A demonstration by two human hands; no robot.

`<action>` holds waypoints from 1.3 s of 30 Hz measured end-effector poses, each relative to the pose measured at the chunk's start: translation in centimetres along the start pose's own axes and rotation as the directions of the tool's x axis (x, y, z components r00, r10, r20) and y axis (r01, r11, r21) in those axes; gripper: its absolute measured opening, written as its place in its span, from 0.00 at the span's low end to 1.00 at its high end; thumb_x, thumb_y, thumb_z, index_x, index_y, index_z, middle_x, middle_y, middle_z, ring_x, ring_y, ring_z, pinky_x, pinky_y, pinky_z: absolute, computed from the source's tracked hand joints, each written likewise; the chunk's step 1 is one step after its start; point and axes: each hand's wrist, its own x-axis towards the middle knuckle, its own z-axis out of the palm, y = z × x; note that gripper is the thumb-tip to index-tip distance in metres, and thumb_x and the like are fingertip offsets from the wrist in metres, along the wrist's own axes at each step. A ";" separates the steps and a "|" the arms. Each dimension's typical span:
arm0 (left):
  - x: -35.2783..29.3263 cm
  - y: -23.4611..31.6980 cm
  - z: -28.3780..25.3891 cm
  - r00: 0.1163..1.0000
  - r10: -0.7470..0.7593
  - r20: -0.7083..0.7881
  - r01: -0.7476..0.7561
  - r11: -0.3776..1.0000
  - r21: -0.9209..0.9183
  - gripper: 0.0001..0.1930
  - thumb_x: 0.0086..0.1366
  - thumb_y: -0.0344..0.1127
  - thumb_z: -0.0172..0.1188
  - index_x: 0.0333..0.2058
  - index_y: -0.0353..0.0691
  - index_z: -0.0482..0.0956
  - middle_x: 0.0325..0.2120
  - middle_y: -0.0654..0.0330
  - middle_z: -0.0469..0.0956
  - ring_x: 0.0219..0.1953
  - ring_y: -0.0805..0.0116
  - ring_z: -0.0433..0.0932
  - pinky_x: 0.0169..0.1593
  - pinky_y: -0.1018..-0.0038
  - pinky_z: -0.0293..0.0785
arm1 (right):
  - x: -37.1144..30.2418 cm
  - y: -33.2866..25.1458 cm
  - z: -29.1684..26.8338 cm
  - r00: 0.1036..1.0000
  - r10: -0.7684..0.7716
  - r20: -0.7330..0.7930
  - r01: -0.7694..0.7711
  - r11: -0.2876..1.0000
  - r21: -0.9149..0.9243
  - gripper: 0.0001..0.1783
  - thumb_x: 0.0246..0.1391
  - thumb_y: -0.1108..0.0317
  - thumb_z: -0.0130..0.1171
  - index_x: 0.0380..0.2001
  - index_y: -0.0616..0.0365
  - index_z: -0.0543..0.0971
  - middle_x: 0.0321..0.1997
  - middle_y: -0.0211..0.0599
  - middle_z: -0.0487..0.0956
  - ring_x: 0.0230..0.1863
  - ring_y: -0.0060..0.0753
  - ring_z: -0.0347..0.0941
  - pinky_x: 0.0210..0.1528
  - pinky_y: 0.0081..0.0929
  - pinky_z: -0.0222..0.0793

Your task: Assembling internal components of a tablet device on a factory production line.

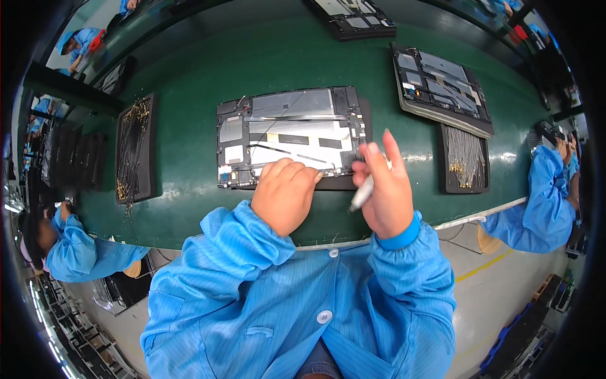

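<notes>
An opened tablet-like device (291,142) lies on a black pad (338,184) in front of me. Its black frame holds silver panels, a white middle and dark strips of cable. My left hand (284,194) rests over the near edge of the device with its fingers curled down and pressed together. Whatever may be between those fingertips is hidden. Near the device's right corner, my right hand (389,192) is closed around a white pen-like tool (362,193). The index finger of that hand points up, and the tool's tip slants down toward the bench, apart from the device.
On the green bench (196,82), a black tray (146,151) of thin cables stands left. Right are stacked similar devices (440,86) and another cable tray (466,183). One more device (353,18) lies at the back. People in blue sit at both sides.
</notes>
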 end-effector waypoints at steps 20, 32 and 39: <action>-0.2 -0.2 0.3 0.997 -0.014 0.078 0.007 0.996 0.084 0.05 0.46 0.30 0.55 0.25 0.39 0.72 0.22 0.58 0.70 0.30 0.61 0.69 0.36 0.70 0.63 | 1.9 4.7 -0.5 0.776 -0.620 0.116 0.618 0.709 -0.341 0.14 0.53 0.64 0.41 0.39 0.63 0.62 0.34 0.44 0.73 0.27 0.26 0.69 0.30 0.22 0.66; 0.0 -0.2 -0.1 0.995 -0.042 0.091 0.035 0.997 0.076 0.07 0.42 0.27 0.52 0.25 0.38 0.72 0.22 0.57 0.70 0.30 0.61 0.69 0.38 0.69 0.62 | 1.9 2.0 0.7 0.641 -0.593 0.487 0.746 0.334 -0.576 0.09 0.47 0.66 0.49 0.27 0.61 0.69 0.26 0.41 0.74 0.26 0.35 0.71 0.30 0.25 0.66; 0.1 -1.2 -0.5 0.978 0.032 0.208 -0.047 0.997 0.068 0.06 0.47 0.31 0.46 0.24 0.42 0.71 0.22 0.61 0.70 0.30 0.64 0.68 0.36 0.69 0.62 | 1.9 1.4 2.2 0.532 -0.525 0.665 0.813 0.095 -0.575 0.07 0.42 0.66 0.52 0.23 0.58 0.71 0.22 0.41 0.73 0.24 0.40 0.69 0.27 0.29 0.65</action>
